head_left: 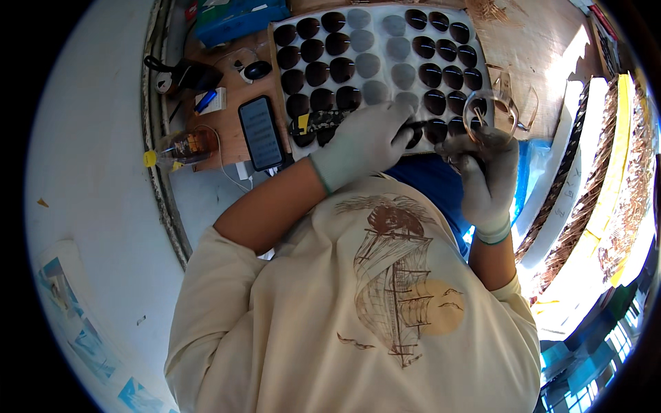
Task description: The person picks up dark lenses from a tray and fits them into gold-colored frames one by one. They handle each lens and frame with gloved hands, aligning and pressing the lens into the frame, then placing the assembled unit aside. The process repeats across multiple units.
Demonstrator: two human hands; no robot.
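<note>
With twelve straight up my view, a clear plastic bottle with a yellow cap and a dark label [186, 148] lies on its side near ten o'clock. A flat blue box [241, 22] sits at eleven, with a small glossy black computer mouse [258, 70] below it, also toward eleven. A black phone with a lit screen [261, 134] lies between ten and eleven.

The shallow, white-lined rectangular tray [380, 41] spans eleven to one, holding rows of rounded dark brown lenses [337, 44], with two columns of translucent grey lenses [398, 48] down the middle. A black-patterned object with a yellow patch [320, 124] lies over its near-left lenses, just beside my left hand [365, 148].

That hand, in a pale grey glove, is at one o'clock over the tray's near edge, fingers bent; I cannot tell whether they pinch a lens. My right hand [490, 179], gloved alike, is between two and three, its fingers closed on a clear, round-rimmed spectacle frame [513, 110], which stands up over the tray's near-right corner. Long white-and-yellow cartons of brown pieces [578, 162] curve along three.
</note>
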